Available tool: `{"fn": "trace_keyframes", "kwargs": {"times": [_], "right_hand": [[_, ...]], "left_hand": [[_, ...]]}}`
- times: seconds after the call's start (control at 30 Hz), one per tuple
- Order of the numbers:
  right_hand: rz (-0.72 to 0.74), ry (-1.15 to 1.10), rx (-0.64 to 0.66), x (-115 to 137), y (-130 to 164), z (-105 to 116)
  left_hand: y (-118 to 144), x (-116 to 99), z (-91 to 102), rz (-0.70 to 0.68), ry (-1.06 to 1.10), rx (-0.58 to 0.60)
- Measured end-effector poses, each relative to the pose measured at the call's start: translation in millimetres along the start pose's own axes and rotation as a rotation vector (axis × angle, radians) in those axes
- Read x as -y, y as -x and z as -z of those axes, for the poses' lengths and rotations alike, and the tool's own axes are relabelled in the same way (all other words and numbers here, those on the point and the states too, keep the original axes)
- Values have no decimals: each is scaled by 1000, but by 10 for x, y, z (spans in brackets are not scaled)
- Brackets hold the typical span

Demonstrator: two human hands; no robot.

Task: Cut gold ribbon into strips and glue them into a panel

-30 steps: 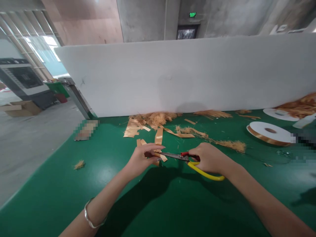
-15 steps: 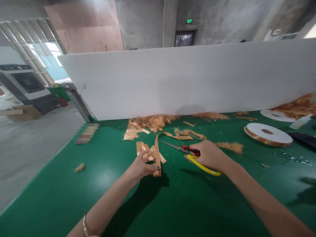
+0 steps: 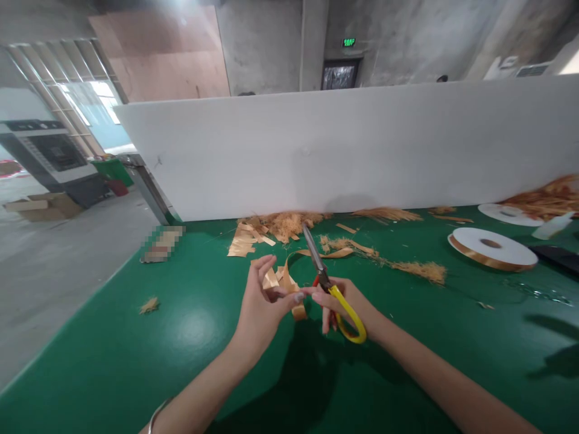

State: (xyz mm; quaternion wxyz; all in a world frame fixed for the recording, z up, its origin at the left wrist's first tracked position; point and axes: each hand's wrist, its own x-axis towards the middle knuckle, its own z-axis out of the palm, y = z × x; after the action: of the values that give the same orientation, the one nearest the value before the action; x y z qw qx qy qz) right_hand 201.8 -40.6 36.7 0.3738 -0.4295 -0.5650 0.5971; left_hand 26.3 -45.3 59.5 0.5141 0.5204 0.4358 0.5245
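Between thumb and fingers, my left hand (image 3: 265,301) pinches a tan satin ribbon (image 3: 299,311), whose loose end curls away over the green table. My right hand (image 3: 346,304) holds a pair of scissors (image 3: 335,294) with one yellow and one red handle. The blades point up and away, lying together. My right fingertips meet my left thumb at the ribbon; whether they also grip it is hidden. Short cut ribbon pieces (image 3: 271,278) lie just behind my left fingers.
Frayed tan fibres (image 3: 287,224) and flat ribbon scraps (image 3: 243,241) lie along the white partition (image 3: 271,157). To the right are a ribbon spool (image 3: 515,253), a small bottle (image 3: 552,226), a black object (image 3: 561,258) and a chain (image 3: 538,290). A fibre tuft (image 3: 149,305) sits at left.
My right hand has moved left to meet my left hand. The scissors have swung from pointing left at the ribbon to pointing upward. My left hand has turned and shifted slightly right.
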Motion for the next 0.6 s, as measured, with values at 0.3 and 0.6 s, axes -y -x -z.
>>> {"fn": "trace_keyframes", "kwargs": {"times": [0.3,0.6], "right_hand": [[-39,-286,-57,-96,31,-197],[-112,-508,-219,-15,10,-66]], "left_hand": [[-156,114,10,67,161,-12],[-40,192,179,-277,-407,456]]}}
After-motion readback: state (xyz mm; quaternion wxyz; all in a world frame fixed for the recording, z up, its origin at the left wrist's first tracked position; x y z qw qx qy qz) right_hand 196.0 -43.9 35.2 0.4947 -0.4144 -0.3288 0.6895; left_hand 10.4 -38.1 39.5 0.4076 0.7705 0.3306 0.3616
